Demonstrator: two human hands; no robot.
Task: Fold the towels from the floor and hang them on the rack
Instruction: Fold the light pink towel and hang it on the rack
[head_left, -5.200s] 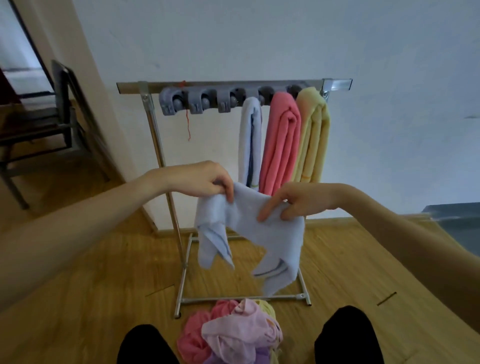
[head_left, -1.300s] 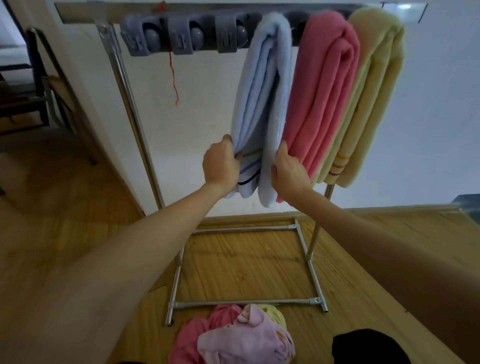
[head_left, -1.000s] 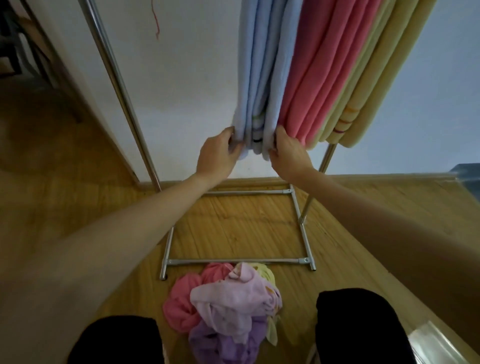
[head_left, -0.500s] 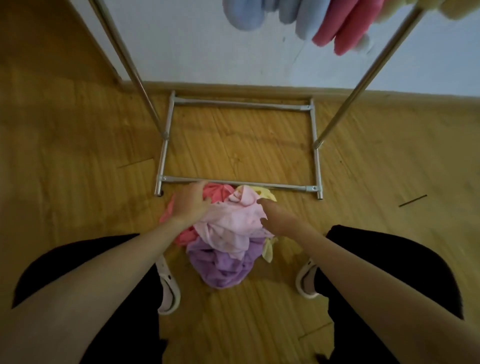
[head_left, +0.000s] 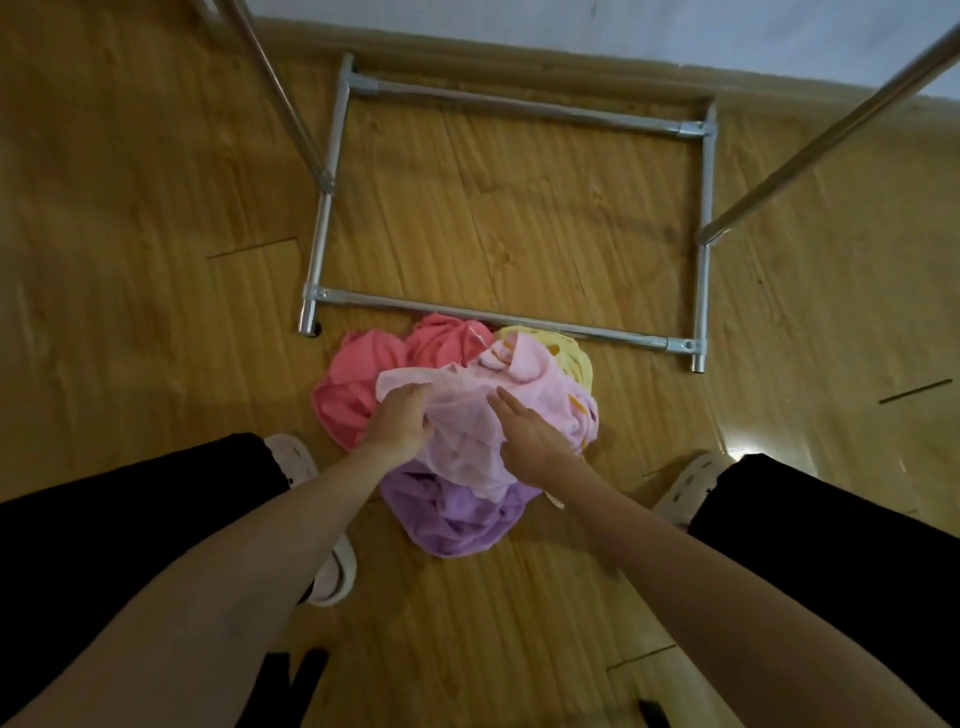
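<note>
Towels (head_left: 467, 415) just beside rack base (head_left: 498, 317).

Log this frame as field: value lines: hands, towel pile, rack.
left hand: grips the light pink towel
right hand: on the same towel, grip unclear
pile: coral towel, yellow towel, purple towel at the bottom, all crumpled on the wooden floor
rack base: just beyond the pile
</note>
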